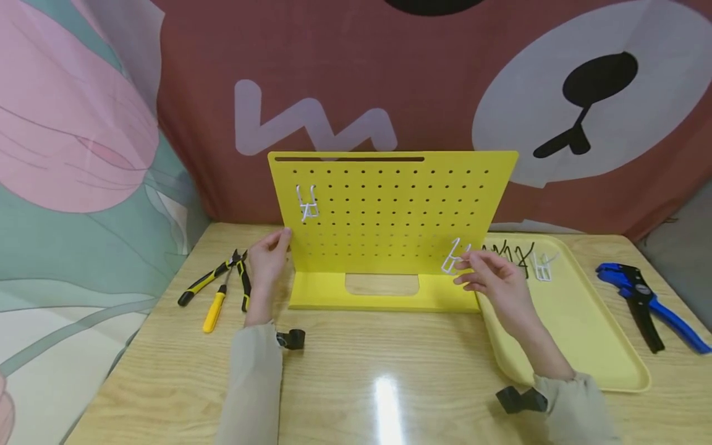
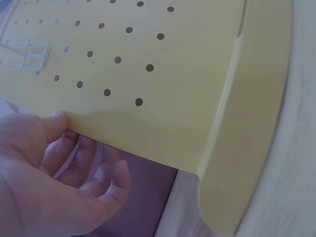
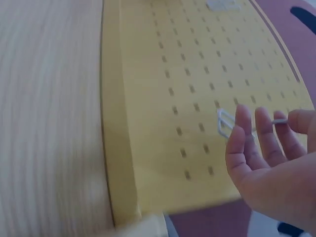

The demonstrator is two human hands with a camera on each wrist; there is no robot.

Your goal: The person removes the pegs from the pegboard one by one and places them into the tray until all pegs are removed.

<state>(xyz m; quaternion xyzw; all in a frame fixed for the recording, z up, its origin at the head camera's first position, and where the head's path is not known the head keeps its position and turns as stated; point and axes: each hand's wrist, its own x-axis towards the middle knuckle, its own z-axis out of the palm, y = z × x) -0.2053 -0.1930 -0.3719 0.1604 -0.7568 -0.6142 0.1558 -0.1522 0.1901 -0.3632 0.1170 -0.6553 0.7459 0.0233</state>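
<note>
A yellow pegboard [image 1: 389, 216] stands upright on its base. My left hand [image 1: 268, 256] pinches its left edge, thumb on the front face and fingers behind, as the left wrist view shows. Between the thumb and fingers of my right hand [image 1: 495, 281] is a white wire hook [image 1: 449, 264], held in front of the board's lower right. Its frame [image 3: 226, 123] is partly covered by the fingers in the right wrist view; whether it touches the board I cannot tell. Another white wire hook [image 1: 308, 203] hangs at the board's upper left.
A pale yellow tray [image 1: 578, 346] on the right holds several black hooks [image 1: 521, 254] and a white hook [image 1: 542, 267]. Blue-handled pliers [image 1: 639, 293] lie right of it. Left of the board are yellow-black pliers [image 1: 203, 286] and a yellow-handled screwdriver [image 1: 214, 311].
</note>
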